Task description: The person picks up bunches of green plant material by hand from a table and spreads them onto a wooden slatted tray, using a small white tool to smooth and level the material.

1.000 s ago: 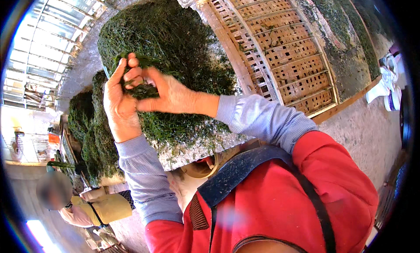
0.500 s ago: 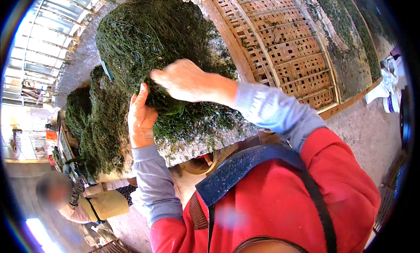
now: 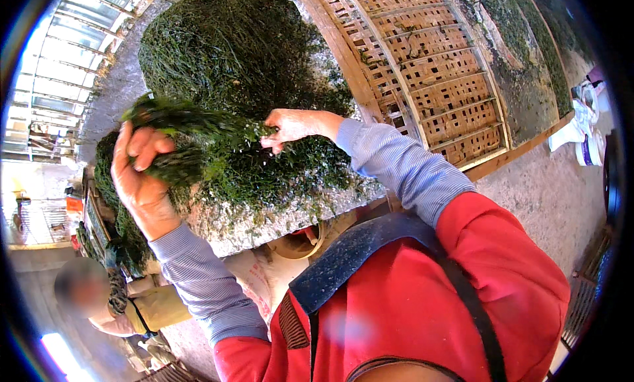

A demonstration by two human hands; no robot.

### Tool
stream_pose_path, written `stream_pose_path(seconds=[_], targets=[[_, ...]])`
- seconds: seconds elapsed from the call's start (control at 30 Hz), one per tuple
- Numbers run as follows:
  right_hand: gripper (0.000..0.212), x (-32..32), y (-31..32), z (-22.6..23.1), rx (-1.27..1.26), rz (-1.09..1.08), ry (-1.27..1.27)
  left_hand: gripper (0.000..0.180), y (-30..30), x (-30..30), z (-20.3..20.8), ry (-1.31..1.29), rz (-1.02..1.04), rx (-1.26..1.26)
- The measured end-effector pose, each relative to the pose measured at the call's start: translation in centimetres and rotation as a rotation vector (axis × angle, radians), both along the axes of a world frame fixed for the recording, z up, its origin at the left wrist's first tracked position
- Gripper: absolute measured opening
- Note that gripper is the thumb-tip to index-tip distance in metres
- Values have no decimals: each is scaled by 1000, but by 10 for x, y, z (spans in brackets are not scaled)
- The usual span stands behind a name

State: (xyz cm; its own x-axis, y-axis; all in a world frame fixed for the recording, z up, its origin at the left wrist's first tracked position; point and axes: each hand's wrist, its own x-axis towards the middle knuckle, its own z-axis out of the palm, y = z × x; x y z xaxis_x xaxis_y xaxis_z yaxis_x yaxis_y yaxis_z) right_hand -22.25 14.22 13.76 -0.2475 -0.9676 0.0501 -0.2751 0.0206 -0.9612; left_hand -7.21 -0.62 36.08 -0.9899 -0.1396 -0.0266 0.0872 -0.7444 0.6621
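Note:
A large heap of dark green, stringy, seaweed-like strands [image 3: 211,45] rises on a pale speckled table [image 3: 247,233] in front of me. My left hand [image 3: 142,177] is raised at the heap's near left side, its fingers curled around a bunch of strands [image 3: 178,121]. The bunch stretches to the right, blurred by motion. At its right end my right hand [image 3: 290,126] pinches strands between thumb and fingers, with small loose bits around the fingertips. Shorter green pieces lie scattered on the table below both hands.
A wooden-framed woven bamboo rack [image 3: 432,65] lies right of the heap. Under the table's near edge stands a round tan container [image 3: 297,243]. Another person [image 3: 145,309] works at the lower left. White bags [image 3: 584,134] sit at the far right.
My hands have moved apart: the left went left and now grips a bunch of strands, while the right shifted slightly right and down. The bunch now spans the gap between them.

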Motion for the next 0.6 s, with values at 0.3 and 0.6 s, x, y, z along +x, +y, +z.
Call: stream_pose_path(seconds=[0.3, 0.6], targets=[[15, -7, 26, -35, 422, -384, 556, 22, 2, 33, -129, -150, 303, -237], [26, 110, 22, 41, 60, -150, 974, 43, 35, 13, -229, -481, -130, 212]])
